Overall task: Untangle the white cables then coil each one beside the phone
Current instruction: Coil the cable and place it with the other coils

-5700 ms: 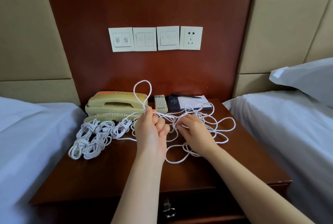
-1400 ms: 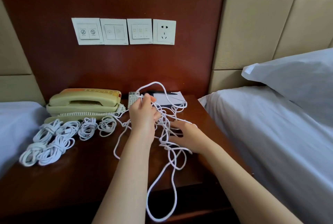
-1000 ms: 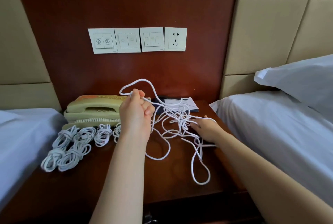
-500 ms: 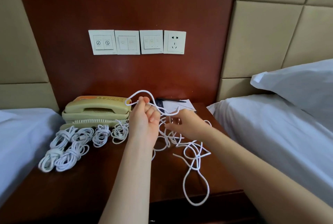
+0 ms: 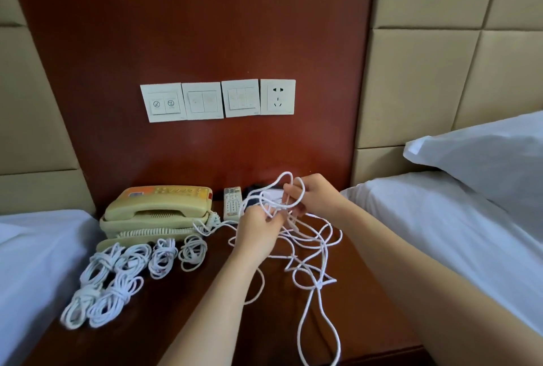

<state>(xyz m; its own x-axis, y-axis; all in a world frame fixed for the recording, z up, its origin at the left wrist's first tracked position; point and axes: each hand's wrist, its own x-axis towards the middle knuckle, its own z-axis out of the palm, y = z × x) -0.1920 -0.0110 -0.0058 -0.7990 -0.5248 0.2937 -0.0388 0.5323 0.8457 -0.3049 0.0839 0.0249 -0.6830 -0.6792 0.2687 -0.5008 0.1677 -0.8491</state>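
here, the left hand [image 5: 258, 229] and right hand [image 5: 316, 198] are pinching raised strands of the tangled white cable [image 5: 318, 285], its loops trailing toward the near edge of the nightstand [image 5: 182, 321]; the phone [image 5: 158, 211] and finished coils [image 5: 129, 271] are lying leftward, nearer the left hand

Red-brown wall panel [image 5: 191, 27], padded beige headboards [image 5: 426, 71].
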